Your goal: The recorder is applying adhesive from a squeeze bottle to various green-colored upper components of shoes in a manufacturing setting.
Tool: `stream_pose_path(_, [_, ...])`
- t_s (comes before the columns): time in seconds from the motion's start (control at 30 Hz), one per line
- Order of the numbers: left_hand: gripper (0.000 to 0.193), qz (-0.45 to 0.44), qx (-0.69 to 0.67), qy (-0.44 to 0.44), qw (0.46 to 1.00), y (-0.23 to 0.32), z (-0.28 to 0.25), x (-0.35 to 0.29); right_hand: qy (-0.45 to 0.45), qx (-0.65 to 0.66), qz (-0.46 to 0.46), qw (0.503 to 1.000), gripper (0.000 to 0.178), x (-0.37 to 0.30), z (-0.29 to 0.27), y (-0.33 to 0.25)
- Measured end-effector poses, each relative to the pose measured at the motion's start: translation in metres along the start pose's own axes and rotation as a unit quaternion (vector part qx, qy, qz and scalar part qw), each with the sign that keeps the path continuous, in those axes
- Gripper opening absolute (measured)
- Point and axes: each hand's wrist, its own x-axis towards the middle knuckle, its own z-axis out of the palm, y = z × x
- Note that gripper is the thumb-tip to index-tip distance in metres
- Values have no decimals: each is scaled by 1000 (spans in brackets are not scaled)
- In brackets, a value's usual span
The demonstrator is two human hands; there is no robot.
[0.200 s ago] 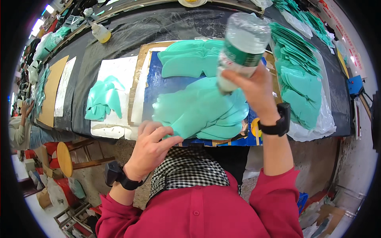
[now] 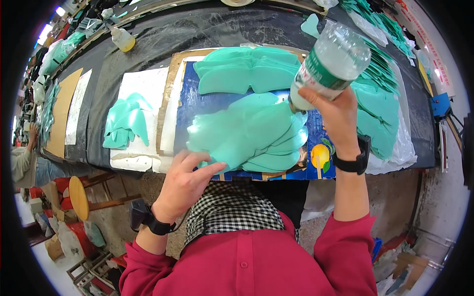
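Observation:
In my right hand [image 2: 338,116] is a clear plastic bottle [image 2: 321,71] with a green and white label, tilted so that its narrow end points down and left, just above a fanned pile of thin, shiny green cut pieces [image 2: 242,130]. My right fingers wrap round its lower part. At the pile's near left edge, my left hand [image 2: 185,180] has curled fingers, with the edge of the green pieces between thumb and forefinger. Behind the pile lies a second stack of green pieces [image 2: 247,74]. Both lie on a blue board [image 2: 181,106].
More green pieces [image 2: 126,121] lie on a white sheet at left. Tall stacks of green pieces [image 2: 377,113] stand on plastic at right. A small bottle of yellow liquid [image 2: 123,39] stands at the back left. A wooden stool [image 2: 80,197] and another person's hand [image 2: 33,135] show at far left.
The bottle and my right hand have moved right, and the bottle leans more. A loose green piece behind it now shows. My left hand has hardly moved.

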Motion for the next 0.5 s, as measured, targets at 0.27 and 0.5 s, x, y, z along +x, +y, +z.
stream_pose_path(0.27, [56, -171, -84, 30, 981, 0, 7, -16, -62, -46, -77, 994, 43, -54, 25, -36])
stream_pose_path(0.5, [79, -334, -458, -38, 823, 3, -6, -22, -16, -316, -198, 927, 55, -106, 50, -18])
